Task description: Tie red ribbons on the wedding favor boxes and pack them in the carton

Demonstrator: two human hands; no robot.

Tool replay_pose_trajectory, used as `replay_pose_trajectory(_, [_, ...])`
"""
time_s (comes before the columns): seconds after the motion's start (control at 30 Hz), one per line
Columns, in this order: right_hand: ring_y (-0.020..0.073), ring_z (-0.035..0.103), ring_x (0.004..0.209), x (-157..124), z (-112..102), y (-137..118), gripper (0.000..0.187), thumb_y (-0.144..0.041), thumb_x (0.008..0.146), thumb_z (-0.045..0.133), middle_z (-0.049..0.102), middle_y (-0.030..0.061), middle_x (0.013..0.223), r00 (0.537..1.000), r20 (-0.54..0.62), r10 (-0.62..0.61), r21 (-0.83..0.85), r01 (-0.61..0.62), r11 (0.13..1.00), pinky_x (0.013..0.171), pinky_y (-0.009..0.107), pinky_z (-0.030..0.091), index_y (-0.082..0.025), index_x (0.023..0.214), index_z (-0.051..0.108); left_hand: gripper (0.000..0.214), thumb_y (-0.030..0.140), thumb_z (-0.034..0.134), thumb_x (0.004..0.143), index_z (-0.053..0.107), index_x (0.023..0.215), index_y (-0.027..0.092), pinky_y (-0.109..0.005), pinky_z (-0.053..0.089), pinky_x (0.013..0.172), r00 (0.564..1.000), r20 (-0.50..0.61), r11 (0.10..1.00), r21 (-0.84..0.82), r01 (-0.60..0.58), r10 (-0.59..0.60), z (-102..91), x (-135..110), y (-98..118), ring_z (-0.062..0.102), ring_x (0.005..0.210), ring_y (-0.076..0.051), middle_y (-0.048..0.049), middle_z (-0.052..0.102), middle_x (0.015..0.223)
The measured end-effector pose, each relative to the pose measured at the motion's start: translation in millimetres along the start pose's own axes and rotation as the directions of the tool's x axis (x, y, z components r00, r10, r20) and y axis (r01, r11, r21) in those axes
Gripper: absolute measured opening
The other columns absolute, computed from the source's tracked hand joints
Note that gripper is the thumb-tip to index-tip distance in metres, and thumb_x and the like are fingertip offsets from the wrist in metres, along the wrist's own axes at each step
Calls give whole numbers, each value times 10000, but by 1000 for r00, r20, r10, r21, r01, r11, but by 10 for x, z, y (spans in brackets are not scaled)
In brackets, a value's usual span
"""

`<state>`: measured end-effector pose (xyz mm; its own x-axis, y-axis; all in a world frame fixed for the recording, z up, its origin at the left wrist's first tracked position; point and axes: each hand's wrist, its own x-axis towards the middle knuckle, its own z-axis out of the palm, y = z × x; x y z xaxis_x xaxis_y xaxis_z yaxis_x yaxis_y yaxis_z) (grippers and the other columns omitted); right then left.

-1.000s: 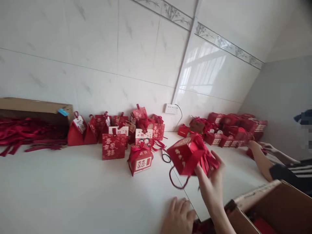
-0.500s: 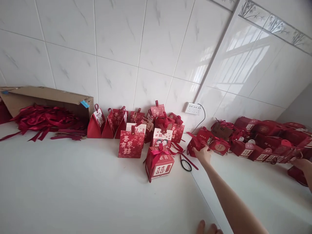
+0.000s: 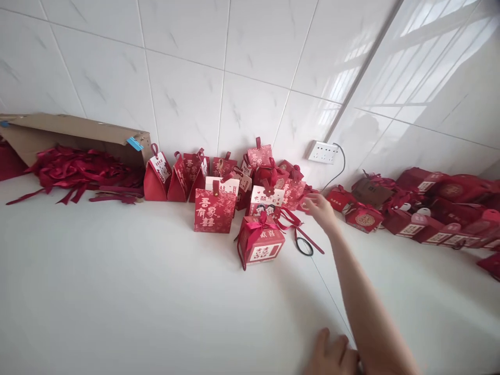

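My right hand point(image 3: 319, 208) reaches far across the white table point(image 3: 117, 291) to the right edge of a cluster of red gift boxes point(image 3: 234, 182) against the tiled wall. Its fingers are stretched out and touch a small red box point(image 3: 303, 197) there, which the hand partly hides. Just left of the arm stands a red box with a ribbon bow point(image 3: 261, 244), and a black loop point(image 3: 303, 246) lies beside it. My left hand point(image 3: 332, 357) rests flat on the table at the bottom edge, fingers apart, holding nothing.
An opened cardboard carton point(image 3: 74, 133) lies on its side at the back left with a heap of red ribbons point(image 3: 78, 174) spilling out. A second row of red boxes point(image 3: 414, 213) runs along the right wall. A wall socket point(image 3: 322, 152) with a cable sits in the corner.
My right hand carried a red box from near me out to the cluster at the wall, and its fingers have since spread. The view swung left and down. My left hand stayed low.
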<state>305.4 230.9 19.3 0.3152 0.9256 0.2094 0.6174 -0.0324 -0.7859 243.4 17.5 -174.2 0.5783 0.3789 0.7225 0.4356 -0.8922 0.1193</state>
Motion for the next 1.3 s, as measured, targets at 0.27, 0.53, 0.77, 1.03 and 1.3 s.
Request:
replay_pose_trajectory(0.27, [285,511,1187,-1033,428,-319,491,-457,745,668,524,133,1266,823,376,-425,74,431,899,1017,454,396,-181,1140,577,123,138,469,784,582,776,185,-263,486,724,944,-89,772,-602,203,-318,-1460,49,-269,594,744,-137,-32,649,767])
replay_pose_trajectory(0.53, [217,515,1181,-2237,18,-332,427,-389,843,603,434,113,1303,758,451,-471,169,446,879,1012,362,438,-215,1213,479,114,293,539,835,515,905,206,-258,464,690,499,-383,627,-540,562,-777,-2434,-381,-827,533,763,-141,-16,515,850])
replay_pose_trajectory(0.77, [177,626,878,-2565,-145,-278,310,-414,881,534,621,68,1064,891,350,-288,162,245,956,755,303,509,-211,1116,535,301,394,511,841,571,1079,220,-394,392,1024,789,109,722,-343,601,-605,-2717,-183,-797,480,1191,-239,-72,527,1198])
replay_pose_trajectory(1.03, [108,475,566,-2657,-210,-220,341,-492,847,516,550,-22,623,913,397,-98,284,-20,959,538,242,372,-180,712,529,281,364,530,827,554,1059,207,-416,362,1052,804,339,781,-239,576,-489,-2708,27,-1006,498,1176,-233,-70,554,1198])
replay_pose_trajectory(1.3, [132,535,716,-2757,-142,-160,296,-477,834,550,571,-6,788,909,403,-105,332,-39,942,626,257,428,-197,927,532,215,363,531,827,611,980,235,-453,351,1051,801,383,812,-183,553,-459,-2748,22,-966,434,1198,-250,-46,525,1234])
